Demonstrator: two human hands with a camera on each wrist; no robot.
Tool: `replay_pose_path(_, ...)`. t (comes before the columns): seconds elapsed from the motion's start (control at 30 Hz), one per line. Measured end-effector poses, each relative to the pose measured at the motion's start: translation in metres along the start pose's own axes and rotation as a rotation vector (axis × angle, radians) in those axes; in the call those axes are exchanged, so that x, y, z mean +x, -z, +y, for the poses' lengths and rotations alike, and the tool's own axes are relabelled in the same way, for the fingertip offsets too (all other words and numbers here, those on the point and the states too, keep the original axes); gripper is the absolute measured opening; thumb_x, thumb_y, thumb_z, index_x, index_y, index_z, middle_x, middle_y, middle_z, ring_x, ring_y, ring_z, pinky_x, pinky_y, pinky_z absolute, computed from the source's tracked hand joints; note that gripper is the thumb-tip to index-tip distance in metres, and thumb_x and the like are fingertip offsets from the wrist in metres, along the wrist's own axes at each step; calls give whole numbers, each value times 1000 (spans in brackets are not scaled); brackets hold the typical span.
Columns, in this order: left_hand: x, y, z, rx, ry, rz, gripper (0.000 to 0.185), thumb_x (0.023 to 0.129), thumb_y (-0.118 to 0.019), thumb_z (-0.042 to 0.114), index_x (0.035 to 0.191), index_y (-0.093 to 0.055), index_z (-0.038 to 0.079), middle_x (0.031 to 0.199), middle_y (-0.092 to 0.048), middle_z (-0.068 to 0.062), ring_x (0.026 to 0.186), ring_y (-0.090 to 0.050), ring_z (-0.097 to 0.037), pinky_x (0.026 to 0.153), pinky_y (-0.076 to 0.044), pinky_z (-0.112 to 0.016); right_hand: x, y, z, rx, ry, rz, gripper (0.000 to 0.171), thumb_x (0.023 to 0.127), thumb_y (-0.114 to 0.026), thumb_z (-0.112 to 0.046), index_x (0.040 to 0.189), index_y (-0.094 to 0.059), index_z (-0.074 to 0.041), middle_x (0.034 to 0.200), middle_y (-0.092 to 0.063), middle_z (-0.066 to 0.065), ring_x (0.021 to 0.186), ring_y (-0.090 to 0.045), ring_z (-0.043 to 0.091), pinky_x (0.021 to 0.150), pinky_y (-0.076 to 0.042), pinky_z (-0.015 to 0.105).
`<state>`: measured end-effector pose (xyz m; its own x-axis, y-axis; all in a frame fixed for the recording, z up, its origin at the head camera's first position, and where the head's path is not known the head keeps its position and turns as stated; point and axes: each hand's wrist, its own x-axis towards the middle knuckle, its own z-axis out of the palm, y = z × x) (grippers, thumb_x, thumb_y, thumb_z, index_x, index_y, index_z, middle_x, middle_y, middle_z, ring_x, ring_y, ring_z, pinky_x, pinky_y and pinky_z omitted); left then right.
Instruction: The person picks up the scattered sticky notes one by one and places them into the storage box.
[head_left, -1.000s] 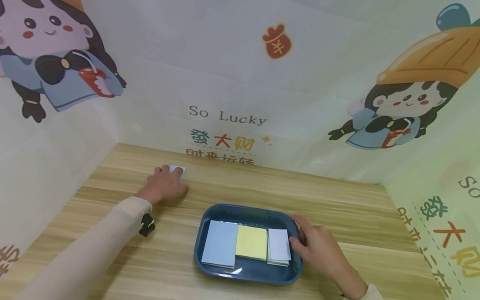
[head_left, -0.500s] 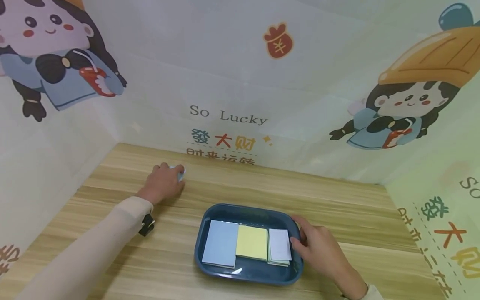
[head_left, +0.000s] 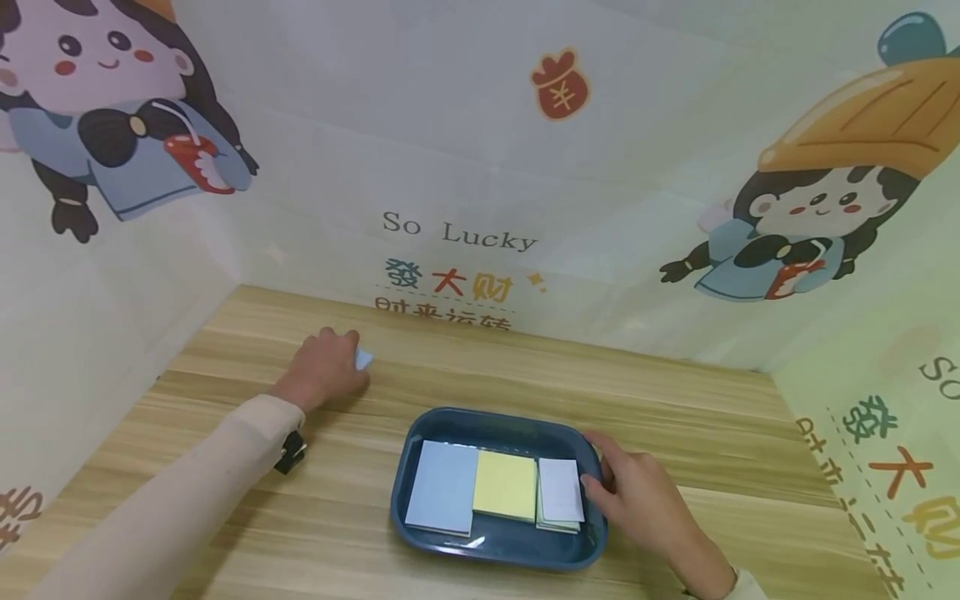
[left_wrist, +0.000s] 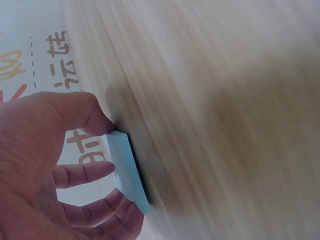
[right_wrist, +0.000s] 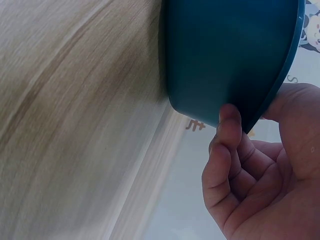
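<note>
At the far left of the table my left hand (head_left: pixel 326 367) pinches a small light blue sticky note pad (head_left: pixel 363 359). In the left wrist view, thumb and fingers hold the pad (left_wrist: pixel 129 167) by its edges, tilted close over the wood. My right hand (head_left: pixel 641 500) grips the right end of a dark blue tray (head_left: pixel 498 550), thumb at the rim and fingers against the outer wall (right_wrist: pixel 210 60). Inside lie a large light blue pad (head_left: pixel 441 487), a yellow pad (head_left: pixel 505 485) and a small pale lavender pad (head_left: pixel 560 489) on top of a greenish one (head_left: pixel 558 527).
The tray stands on a wood-grain table (head_left: pixel 712 450), near its front. Printed cloth walls (head_left: pixel 450 150) close off the back and both sides. A black clip-like piece (head_left: pixel 291 452) sits at the left sleeve's cuff.
My left hand's fingers have closed round the light blue pad and tipped it up from lying flat. The right hand and the tray stay in place.
</note>
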<state>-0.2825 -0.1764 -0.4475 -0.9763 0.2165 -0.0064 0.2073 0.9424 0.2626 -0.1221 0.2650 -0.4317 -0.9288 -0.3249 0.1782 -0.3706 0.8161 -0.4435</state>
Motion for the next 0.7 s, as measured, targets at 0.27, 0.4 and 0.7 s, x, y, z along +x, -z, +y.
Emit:
replay_pose_path(0.27, -2, -7, -6, -4, -16, 15, 66, 87, -77, 28, 131, -57, -16, 101, -58, -30, 83, -59, -41, 72, -55, -52, 0, 0, -1, 4, 10, 11, 47, 95, -80, -7, 140, -67, 2, 69, -51, -17, 56, -42, -2, 53, -41, 24)
replay_pose_path(0.4, -3, -8, -10, -22, -30, 13, 67, 87, -76, 31, 131, -57, -15, 101, -57, -27, 83, -58, -38, 71, -53, -50, -1, -1, 1, 0, 14, 17, 47, 95, -80, -7, 140, -67, 2, 69, -51, -17, 55, -42, -2, 52, -40, 24)
replay_pose_path(0.7, -10, -1, -7, -67, -74, 58, 49, 86, -79, 31, 114, -61, -5, 103, -59, -25, 84, -59, -35, 72, -53, -47, 0, -1, 1, 1, 7, 11, 47, 95, -80, -7, 140, -67, 2, 70, -52, -17, 56, -43, -2, 53, -42, 25)
